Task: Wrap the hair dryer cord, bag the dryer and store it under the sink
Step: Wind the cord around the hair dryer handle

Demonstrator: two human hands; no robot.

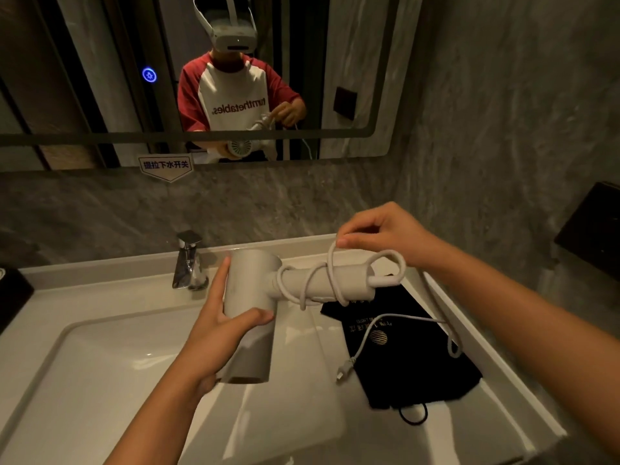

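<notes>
Two loose turns of cord (313,280) already circle the dryer (250,313) handle above the sink (100,357). Left grip (218,327) clamps the barrel; right grip (379,229) pinches cord. I should pull each turn snug, toward the plug (344,372).

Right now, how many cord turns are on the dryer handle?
3 visible: one by the barrel joint, one mid-handle, one nearer the handle's end, under the right hand. Back sides are hidden; more may overlap.
</notes>
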